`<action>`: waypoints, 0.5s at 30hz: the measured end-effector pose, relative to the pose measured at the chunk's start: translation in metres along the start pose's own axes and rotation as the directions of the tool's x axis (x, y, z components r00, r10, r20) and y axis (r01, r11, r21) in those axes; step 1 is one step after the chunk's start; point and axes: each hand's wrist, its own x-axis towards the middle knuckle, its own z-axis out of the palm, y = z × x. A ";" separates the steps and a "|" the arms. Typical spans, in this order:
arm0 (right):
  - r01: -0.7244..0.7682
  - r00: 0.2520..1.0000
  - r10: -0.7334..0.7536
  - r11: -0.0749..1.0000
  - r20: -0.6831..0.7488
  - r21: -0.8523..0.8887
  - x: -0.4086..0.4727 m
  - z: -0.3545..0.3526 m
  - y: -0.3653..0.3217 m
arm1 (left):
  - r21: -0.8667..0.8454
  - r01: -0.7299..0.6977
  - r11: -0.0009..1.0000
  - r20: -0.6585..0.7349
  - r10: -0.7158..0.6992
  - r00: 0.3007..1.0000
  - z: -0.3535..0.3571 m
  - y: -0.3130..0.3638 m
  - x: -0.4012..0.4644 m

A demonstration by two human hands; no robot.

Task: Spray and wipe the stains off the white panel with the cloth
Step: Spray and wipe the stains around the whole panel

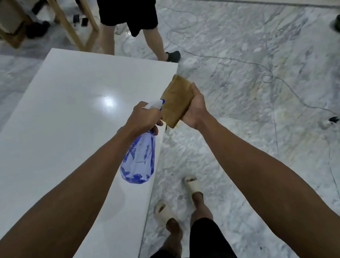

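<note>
Left hand (146,116) grips a blue spray bottle (139,160) by its neck, above the right edge of the white panel (61,117). Just right, the right hand (195,110) clutches a folded brown cloth (177,100) over the marble floor (263,79).

The left hand (145,116) covers the neck and trigger of the spray bottle (140,160); only the nozzle tip shows beyond the fingers. The right hand (194,110) hides one long edge of the folded cloth (176,101), its fingers out of sight behind it. The white panel (61,117) runs off the left and bottom edges. A bystander (130,15) is cut off above the waist.
</note>
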 end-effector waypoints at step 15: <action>-0.118 0.992 0.118 0.993 -0.046 -0.014 0.194 0.003 -0.114 | -0.059 0.184 0.981 -0.106 -0.190 0.976 0.023 0.088 0.201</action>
